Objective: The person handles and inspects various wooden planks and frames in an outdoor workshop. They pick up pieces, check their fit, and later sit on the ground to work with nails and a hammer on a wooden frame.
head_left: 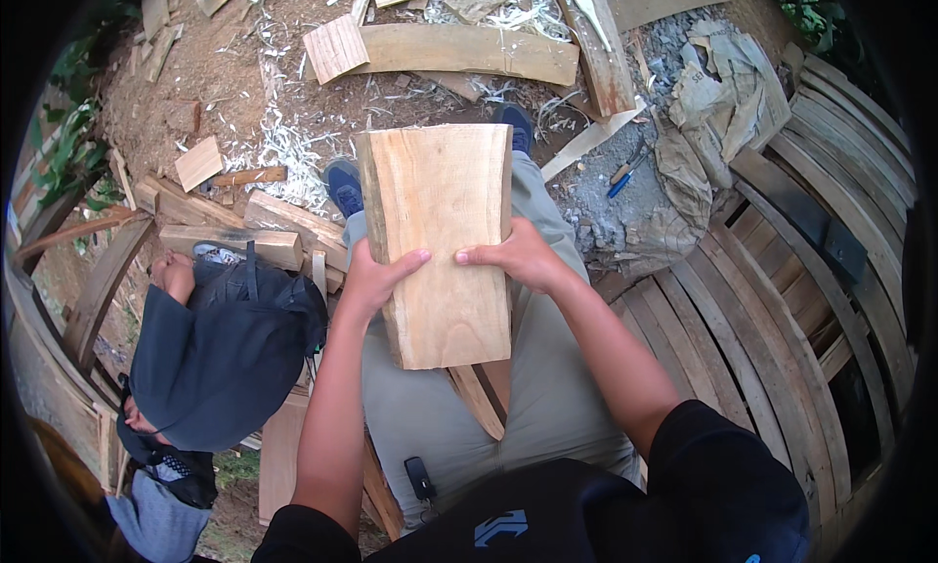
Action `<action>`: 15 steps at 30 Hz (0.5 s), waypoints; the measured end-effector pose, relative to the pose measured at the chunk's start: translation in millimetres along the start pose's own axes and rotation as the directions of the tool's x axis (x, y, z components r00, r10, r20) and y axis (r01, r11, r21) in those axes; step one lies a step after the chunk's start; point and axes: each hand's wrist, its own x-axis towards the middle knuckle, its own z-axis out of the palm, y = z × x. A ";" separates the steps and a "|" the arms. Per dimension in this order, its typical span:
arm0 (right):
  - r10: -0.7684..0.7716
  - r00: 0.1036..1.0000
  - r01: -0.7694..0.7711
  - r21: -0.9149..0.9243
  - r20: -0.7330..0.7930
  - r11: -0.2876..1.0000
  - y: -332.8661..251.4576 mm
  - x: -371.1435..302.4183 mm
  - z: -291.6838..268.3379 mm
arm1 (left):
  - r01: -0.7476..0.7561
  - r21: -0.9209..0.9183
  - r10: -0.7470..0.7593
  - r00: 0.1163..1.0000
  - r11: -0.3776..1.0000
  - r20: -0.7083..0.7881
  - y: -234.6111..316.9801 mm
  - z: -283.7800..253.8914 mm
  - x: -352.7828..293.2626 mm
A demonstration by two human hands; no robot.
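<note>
A thick, pale wooden slab (445, 192) with darker bark-like long edges is held up in front of me, over my lap. My left hand (376, 278) grips its left edge, thumb lying on the face. On the opposite edge my right hand (523, 255) does the same, its thumb pointing inward. The other fingers of both hands are hidden behind the slab. Below the slab, part of a wooden piece (477, 399) shows between my thighs.
Beside me on the left a person in dark clothing (220, 353) bends over. Wood offcuts (200, 162) and shavings litter the ground ahead. A white-handled tool (589, 16) lies on a beam. To the right are a torn paper sack (684, 172), blue-handled pliers (620, 184) and slatted boards (772, 319).
</note>
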 end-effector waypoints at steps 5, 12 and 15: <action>0.002 1.000 -0.002 0.020 0.004 1.000 15.0 2.1 -6.7 | 0.042 -0.022 -0.043 0.995 0.999 -0.090 -17.7 9.1 -1.0; 0.006 0.998 0.001 0.110 -0.063 0.994 22.5 -6.1 0.8 | 0.010 -0.092 -0.019 0.995 0.996 -0.097 -26.5 14.7 -4.2; 0.015 0.997 -0.009 0.083 -0.071 0.996 25.0 -5.6 1.4 | 0.003 -0.062 -0.006 0.999 0.998 -0.048 -24.0 8.9 -4.8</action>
